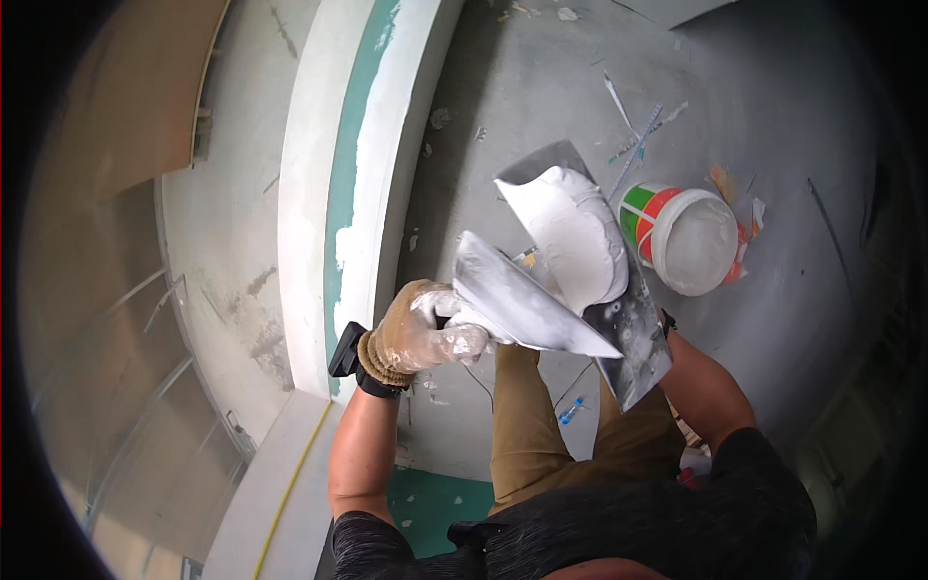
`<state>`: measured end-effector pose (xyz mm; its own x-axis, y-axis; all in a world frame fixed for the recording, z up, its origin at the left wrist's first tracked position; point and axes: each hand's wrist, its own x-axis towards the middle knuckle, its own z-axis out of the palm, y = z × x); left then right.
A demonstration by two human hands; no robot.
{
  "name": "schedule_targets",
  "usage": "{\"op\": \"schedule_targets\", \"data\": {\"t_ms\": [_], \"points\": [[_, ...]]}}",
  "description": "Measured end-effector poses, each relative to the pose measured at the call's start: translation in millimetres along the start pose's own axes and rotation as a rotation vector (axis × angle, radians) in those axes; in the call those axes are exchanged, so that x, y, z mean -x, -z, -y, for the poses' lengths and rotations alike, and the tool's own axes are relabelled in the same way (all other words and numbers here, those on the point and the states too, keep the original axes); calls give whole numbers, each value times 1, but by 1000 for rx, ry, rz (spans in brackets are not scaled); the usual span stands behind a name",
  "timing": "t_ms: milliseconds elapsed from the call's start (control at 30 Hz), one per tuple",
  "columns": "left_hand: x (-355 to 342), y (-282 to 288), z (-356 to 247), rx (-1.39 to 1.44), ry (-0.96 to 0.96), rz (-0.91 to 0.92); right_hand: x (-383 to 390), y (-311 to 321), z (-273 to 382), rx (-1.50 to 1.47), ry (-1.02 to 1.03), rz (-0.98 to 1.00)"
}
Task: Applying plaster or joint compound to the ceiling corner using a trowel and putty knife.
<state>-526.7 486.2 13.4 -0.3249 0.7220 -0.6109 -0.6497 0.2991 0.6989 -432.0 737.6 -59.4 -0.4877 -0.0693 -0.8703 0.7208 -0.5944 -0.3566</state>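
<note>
My left hand [416, 329], in a tan work glove smeared white, is closed round the handle of a wide putty knife [527, 304]. White compound coats the blade. Just to its right is a flat rectangular steel trowel [633, 333], tilted, with a thick mound of white joint compound [570, 227] on its upper face. The knife's blade overlaps the trowel's near left edge; whether they touch I cannot tell. My right forearm [710, 387] runs up behind the trowel, which is held from beneath; the right hand itself is hidden by it.
A white bucket [640, 227] with coloured bands stands to the right, pale residue inside. Left of my hands runs a long white ledge with a green strip [340, 208], partly coated. Scraps and thin offcuts [633, 155] litter the grey floor. A blue-capped item [570, 411] lies near my legs.
</note>
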Motion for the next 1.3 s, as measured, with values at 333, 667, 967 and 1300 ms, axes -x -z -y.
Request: {"op": "schedule_targets", "data": {"t_ms": [333, 667, 967, 1300], "points": [[34, 49, -14, 50, 251, -290, -40, -88, 40, 28, 3, 216], [33, 15, 11, 253, 282, -736, -109, -44, 180, -46, 14, 374], [-65, -56, -19, 534, -38, -655, -198, 22, 211, -210, -63, 675], [-58, 7, -39, 229, 120, -402, -141, -23, 215, 501, 409, 866]]}}
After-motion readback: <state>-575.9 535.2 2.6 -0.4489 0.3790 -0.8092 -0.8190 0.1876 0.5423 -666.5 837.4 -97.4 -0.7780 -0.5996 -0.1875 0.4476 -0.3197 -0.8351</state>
